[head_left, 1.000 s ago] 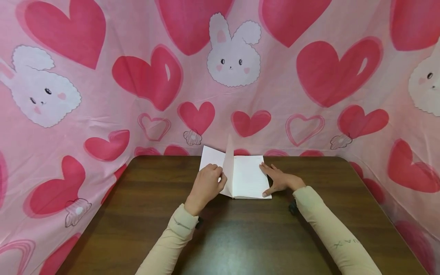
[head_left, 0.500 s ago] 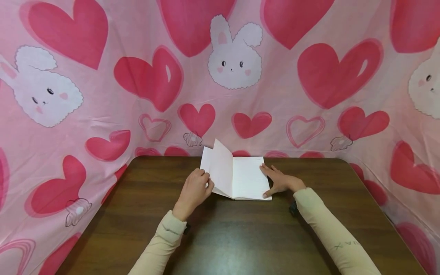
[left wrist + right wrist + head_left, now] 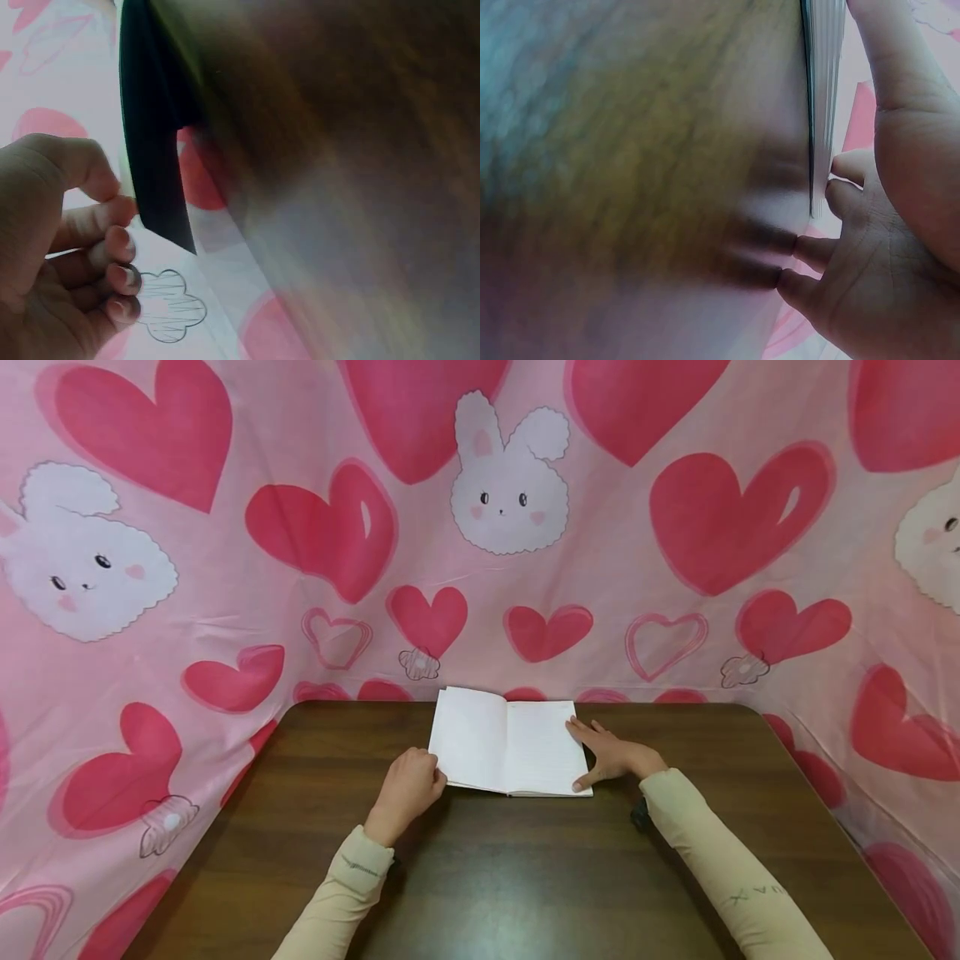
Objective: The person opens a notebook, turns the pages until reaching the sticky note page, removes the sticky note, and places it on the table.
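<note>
An open notebook [image 3: 468,739] lies near the table's far edge, its white left page slightly bowed and its right page faintly ruled. My left hand [image 3: 405,792] is at the lower left corner of the notebook. In the left wrist view its thumb and index finger pinch the edge of the page beside the dark cover [image 3: 154,165]. My right hand [image 3: 613,756] rests spread at the right side, thumb on the lower right corner and fingers along the edge. From the right wrist view, the stacked page edges [image 3: 827,90] show between thumb and fingertips.
The brown wooden table [image 3: 495,877] stretches toward me. A pink cloth [image 3: 600,568] printed with hearts and rabbits hangs behind it and along both sides. Dark wrist straps show at both cuffs.
The page that stood upright has turned over to the left and now lies on the left side. My left hand moved left and down with it; my right hand stayed in place.
</note>
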`<state>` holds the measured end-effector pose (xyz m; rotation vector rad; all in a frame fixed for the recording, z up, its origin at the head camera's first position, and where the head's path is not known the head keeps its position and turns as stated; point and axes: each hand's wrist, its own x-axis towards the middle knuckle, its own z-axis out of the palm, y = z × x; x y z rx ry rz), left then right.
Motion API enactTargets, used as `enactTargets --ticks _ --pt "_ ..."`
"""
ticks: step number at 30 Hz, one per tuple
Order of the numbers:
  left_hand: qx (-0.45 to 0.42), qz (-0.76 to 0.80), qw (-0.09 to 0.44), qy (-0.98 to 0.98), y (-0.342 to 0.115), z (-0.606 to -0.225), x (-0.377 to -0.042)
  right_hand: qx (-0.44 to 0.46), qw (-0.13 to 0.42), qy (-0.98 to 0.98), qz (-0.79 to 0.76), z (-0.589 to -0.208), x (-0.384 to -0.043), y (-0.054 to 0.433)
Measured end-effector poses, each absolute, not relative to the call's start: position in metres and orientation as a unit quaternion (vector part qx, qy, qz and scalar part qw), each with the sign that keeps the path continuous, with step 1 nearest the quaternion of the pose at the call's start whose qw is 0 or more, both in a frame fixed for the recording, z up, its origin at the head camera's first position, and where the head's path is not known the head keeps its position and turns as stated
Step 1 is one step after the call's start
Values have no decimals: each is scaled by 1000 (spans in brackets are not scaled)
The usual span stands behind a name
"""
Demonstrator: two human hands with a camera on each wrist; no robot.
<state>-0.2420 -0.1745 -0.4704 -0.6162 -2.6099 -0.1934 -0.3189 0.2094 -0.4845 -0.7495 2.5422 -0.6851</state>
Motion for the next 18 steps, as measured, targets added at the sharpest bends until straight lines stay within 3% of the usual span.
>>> enactTargets --ticks 18 --pt "-98 -145 49 -983 -169 -481 -248 -258 217 908 -249 -486 -319 208"
